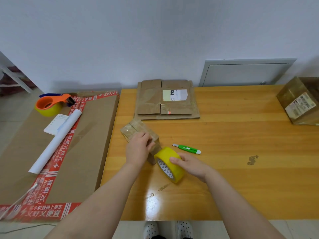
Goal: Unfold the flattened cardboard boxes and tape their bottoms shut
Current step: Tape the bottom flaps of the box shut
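A small cardboard box point(136, 129) covered in clear tape lies on the wooden table point(233, 152), just left of centre. My left hand point(139, 147) rests on its near end, fingers curled over the top edge. Against the box's near right corner stands a yellow tape roll point(168, 156), and my right hand point(188, 163) grips the roll from the right side. A stack of flattened cardboard boxes point(166, 100) with a white label lies at the back of the table.
A green utility knife point(187, 149) lies right of the box. An assembled box point(300, 100) sits at the far right edge. To the left, a large flat carton point(86, 135) carries an orange tape dispenser point(50, 104), a white paper roll point(55, 142) and a notepad point(56, 124).
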